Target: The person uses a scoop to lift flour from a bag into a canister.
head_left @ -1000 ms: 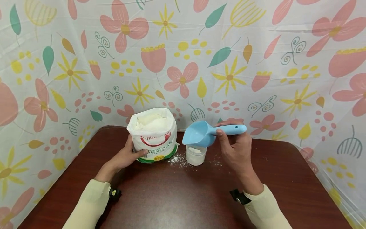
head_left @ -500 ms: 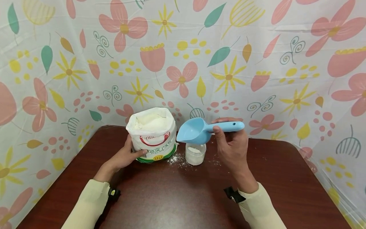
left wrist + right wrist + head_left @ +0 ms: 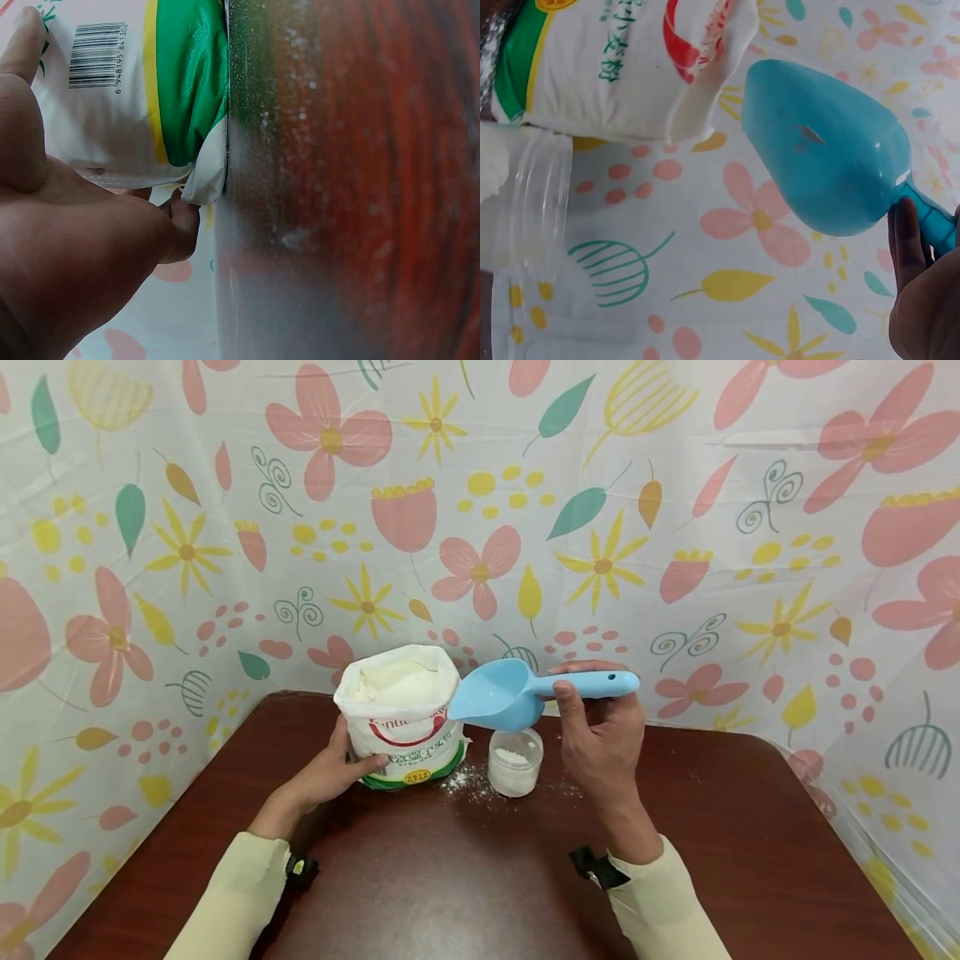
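A white flour bag (image 3: pixel 405 727) with a green base stands upright and open at the top, full of pale flour (image 3: pixel 401 683). My left hand (image 3: pixel 322 772) grips its lower left side, thumb on the front; in the left wrist view the other fingers go partly out of sight behind it. My right hand (image 3: pixel 606 747) holds a light blue scoop (image 3: pixel 495 693) by its handle. The scoop's tip reaches the bag's right edge in the head view, and its bowl appears empty. Below the scoop, a clear jar (image 3: pixel 514 768) stands uncovered, partly filled with flour.
Spilled flour (image 3: pixel 468 782) dusts the dark wooden table (image 3: pixel 450 877) between the bag and the jar. A flower-printed cloth (image 3: pixel 480 485) hangs close behind the table and along its sides.
My right hand has carried the scoop left and slightly up, from over the jar towards the bag's rim. The left hand keeps its hold on the bag.
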`<state>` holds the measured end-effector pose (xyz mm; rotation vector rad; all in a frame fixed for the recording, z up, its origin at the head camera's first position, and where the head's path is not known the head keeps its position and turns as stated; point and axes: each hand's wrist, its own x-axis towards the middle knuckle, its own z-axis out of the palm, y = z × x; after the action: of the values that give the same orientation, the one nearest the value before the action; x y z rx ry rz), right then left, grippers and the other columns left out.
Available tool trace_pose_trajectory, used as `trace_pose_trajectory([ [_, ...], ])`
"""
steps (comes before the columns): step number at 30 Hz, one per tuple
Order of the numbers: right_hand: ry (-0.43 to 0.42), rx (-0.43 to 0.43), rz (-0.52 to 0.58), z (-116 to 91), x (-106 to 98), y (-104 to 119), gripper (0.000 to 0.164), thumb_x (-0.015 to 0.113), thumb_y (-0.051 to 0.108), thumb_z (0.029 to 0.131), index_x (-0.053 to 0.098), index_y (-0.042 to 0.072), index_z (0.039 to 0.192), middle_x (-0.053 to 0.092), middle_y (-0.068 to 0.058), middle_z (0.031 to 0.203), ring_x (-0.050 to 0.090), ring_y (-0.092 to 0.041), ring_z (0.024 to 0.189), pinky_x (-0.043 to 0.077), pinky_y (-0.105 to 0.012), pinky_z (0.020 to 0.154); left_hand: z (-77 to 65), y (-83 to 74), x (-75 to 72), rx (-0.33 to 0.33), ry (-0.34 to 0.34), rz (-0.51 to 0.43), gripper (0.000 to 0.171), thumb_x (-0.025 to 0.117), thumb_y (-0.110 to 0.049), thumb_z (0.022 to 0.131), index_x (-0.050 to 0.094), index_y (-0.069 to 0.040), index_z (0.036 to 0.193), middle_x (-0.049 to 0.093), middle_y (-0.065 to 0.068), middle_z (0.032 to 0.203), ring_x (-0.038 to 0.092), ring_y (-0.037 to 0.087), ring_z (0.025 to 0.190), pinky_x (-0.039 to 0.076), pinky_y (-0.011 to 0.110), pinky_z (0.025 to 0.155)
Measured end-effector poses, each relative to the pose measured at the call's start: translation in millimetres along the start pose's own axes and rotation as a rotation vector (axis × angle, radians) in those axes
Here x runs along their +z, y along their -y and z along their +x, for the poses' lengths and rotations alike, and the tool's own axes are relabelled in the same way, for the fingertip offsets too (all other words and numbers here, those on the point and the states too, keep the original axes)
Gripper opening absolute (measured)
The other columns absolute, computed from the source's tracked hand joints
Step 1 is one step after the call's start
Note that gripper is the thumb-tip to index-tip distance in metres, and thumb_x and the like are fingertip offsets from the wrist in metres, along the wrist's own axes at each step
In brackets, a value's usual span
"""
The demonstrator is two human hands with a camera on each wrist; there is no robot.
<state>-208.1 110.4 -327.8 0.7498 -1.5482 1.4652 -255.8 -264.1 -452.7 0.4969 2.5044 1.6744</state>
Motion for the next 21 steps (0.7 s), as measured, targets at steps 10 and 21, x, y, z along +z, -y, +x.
trace_pose_trajectory([
  [10, -0.033, -0.006, 0.067, 3.2, 14.9, 0.8, 0.028, 0.072, 0.007, 0.102, 0.061, -0.012, 0.117, 0.071, -0.023, 0.107, 0.068, -0.014, 0.079, 0.051, -0.021, 0.069, -0.9, -1.0, 0.5, 0.002, -0.001, 0.006, 0.101, 0.076, -0.032, 0.101, -0.003, -0.035, 0.163, 0.018, 0.007, 0.166, 0.016, 0.036, 0.156, 0.020, 0.072, 0.120],
  [21, -0.076, 0.006, 0.145, 5.1, 33.0, 0.0, 0.024, 0.072, 0.001, 0.100, 0.061, -0.015, 0.115, 0.071, -0.025, 0.104, 0.070, -0.014, 0.082, 0.054, -0.024, 0.075, -0.6, 0.9, 0.1, -0.002, -0.003, 0.012, 0.100, 0.077, -0.032, 0.100, -0.001, -0.034, 0.163, 0.020, 0.007, 0.165, 0.020, 0.036, 0.154, 0.022, 0.071, 0.120],
])
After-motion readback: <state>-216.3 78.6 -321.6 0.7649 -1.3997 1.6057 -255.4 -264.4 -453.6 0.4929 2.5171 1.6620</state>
